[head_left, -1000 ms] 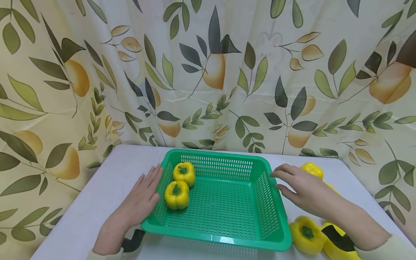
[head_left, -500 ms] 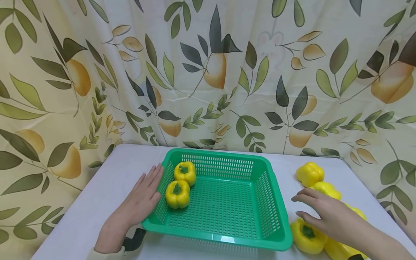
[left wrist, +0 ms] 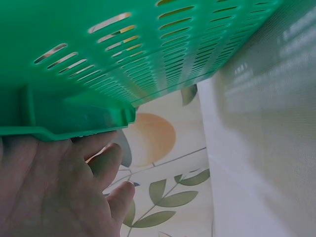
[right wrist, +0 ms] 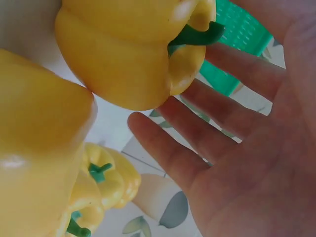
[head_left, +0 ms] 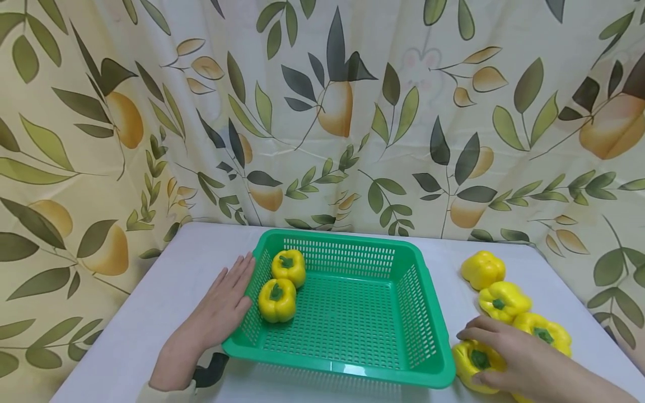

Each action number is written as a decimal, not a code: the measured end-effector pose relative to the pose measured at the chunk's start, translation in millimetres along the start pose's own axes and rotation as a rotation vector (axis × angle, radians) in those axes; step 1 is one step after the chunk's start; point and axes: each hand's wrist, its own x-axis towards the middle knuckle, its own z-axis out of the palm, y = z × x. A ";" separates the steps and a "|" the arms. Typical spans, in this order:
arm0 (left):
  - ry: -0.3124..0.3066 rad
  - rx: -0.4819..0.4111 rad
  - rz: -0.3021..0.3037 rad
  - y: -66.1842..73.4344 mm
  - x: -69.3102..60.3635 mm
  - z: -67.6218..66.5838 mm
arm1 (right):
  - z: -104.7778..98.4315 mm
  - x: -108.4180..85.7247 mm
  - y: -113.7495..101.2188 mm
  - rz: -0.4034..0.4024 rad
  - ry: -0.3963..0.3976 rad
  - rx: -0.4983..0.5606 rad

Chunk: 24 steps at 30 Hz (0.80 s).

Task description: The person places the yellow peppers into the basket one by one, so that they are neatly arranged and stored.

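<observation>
A green plastic basket [head_left: 347,366] with slotted walls stands on the table. Two yellow bell peppers [head_left: 277,301] sit upright at its left side. My left hand [head_left: 216,310] rests flat along the left rim; the left wrist view shows its fingers under the rim's edge. To the right of the basket, my right hand [head_left: 521,352] is over a yellow bell pepper [head_left: 467,358] with a green stem. In the right wrist view the fingers [right wrist: 168,143] stretch out beside that pepper [right wrist: 123,54], mostly straight; whether they touch it is hard to tell.
More yellow bell peppers lie right of the basket: one at the back [head_left: 482,270], one before it [head_left: 504,301], and another [head_left: 546,333] behind my right hand. A white cloth [head_left: 146,336] covers the table. A leaf-and-fruit patterned curtain [head_left: 322,112] hangs behind.
My right hand has moved from the basket's right rim, rightward and toward me, down to the nearest pepper outside. The left hand and basket stay put.
</observation>
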 end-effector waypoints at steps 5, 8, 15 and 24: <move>0.002 0.004 0.002 0.0 -0.5 -1.0 | 0.8 -2.8 -1.3 -0.045 0.024 0.027; 0.002 0.002 0.002 -0.1 -0.8 -1.4 | -0.1 -2.2 -4.0 -0.039 0.040 0.016; -0.005 -0.012 -0.004 -1.3 -0.1 0.7 | 1.3 1.4 -5.9 -0.021 0.028 0.004; -0.010 -0.014 -0.002 -0.7 0.8 0.1 | 6.4 2.0 -2.1 0.006 0.049 -0.033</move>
